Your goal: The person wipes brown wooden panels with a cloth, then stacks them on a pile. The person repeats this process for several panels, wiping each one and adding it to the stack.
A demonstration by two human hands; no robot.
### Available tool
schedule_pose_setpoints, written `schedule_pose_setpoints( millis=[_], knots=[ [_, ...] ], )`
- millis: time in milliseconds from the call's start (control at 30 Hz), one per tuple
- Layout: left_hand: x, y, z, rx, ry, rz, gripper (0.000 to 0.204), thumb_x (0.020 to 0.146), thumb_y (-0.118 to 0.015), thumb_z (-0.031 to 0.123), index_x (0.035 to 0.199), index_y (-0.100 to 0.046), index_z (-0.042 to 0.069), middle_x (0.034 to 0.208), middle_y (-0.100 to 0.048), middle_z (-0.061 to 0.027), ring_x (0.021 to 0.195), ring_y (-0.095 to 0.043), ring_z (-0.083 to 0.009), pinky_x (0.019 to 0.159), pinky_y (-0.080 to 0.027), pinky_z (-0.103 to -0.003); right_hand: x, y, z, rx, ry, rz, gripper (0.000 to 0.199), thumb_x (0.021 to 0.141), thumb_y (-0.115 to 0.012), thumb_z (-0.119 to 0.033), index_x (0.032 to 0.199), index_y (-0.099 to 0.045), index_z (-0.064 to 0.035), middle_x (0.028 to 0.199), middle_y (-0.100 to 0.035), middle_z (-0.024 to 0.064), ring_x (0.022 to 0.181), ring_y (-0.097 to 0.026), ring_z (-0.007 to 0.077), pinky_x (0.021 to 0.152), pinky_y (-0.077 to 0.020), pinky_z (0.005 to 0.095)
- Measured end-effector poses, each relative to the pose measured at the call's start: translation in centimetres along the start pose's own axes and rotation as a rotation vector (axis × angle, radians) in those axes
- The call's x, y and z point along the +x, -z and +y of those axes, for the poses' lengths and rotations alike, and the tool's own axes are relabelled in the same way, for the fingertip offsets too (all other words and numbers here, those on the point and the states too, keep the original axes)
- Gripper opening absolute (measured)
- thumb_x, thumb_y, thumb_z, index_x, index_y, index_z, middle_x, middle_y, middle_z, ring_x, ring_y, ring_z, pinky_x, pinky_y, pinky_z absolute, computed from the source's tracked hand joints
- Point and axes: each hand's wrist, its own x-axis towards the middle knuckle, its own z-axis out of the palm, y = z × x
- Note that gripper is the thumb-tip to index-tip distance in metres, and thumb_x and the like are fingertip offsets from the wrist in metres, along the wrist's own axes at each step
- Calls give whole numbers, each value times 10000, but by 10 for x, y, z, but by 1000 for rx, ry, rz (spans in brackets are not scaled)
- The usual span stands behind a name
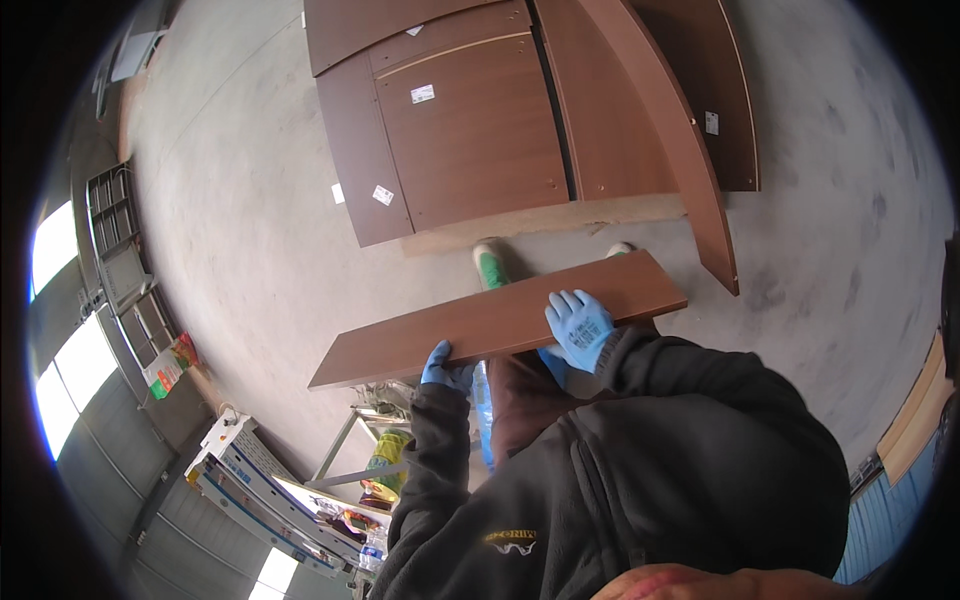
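Observation:
I hold a long brown wooden board [500,310] across my front, tilted so that its right end lies farther away. My left hand [447,372], in a blue glove, grips the near edge left of the middle. Its thumb lies on the upper face, and the other fingers are mostly hidden. My right hand [580,325], also gloved in blue, holds the board toward its right end. The fingers of that hand lie over the upper face, and its thumb cannot be made out.
Ahead lie large brown panels [470,130] with small white labels. A long narrow brown board [690,130] rests on them at the right, its near end jutting toward me. At the lower left stands a metal-framed stand [340,440] with bags and bottles. White cartons [270,490] are beyond it.

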Motion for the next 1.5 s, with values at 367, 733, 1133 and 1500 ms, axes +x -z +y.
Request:
schedule_pose_setpoints(
  millis=[367, 733, 1133, 1500],
  knots=[
    [66, 25, 152, 53, -431, -21, 874, 953, -674, 659, 1527, -422, 50, 1638, -411, -146, 1519, -407, -349, 1238, -338, -527, 161, 53, -19, 399, -242, -131, 558, 933, -689, -582, 1132, -730, -62, 1075, -750, 184, 1039, -708, 369, 913, -535, 495],
    [196, 22, 188, -200, -23, -673, 926, 965, -502, 800, 1596, -428, 128, 1643, -430, -122, 1494, -404, -326, 1240, -322, -475, 228, 40, -35, 750, -552, -1, 558, 917, -758, -565, 980, -738, -11, 959, -749, 230, 909, -714, 419, 834, -555, 474],
    [235, -63, 163, 48, -628, -122, 763, 1061, -373, 706, 1560, -479, 139, 1617, -464, -83, 1436, -455, -303, 1219, -337, -468, 333, -34, 38, 405, -389, 103, 711, 977, -565, -722, 1059, -738, -37, 995, -768, 209, 965, -726, 408, 927, -547, 488],
    [301, -50, 75, -185, -114, -217, 682, 1041, -460, 709, 1433, -568, 161, 1395, -644, -27, 1043, -623, -258, 838, -571, -439, 417, -86, 134, 49, -71, -10, 719, 958, -553, -753, 1022, -741, -62, 932, -755, 175, 934, -708, 372, 884, -542, 483]
  ],
)
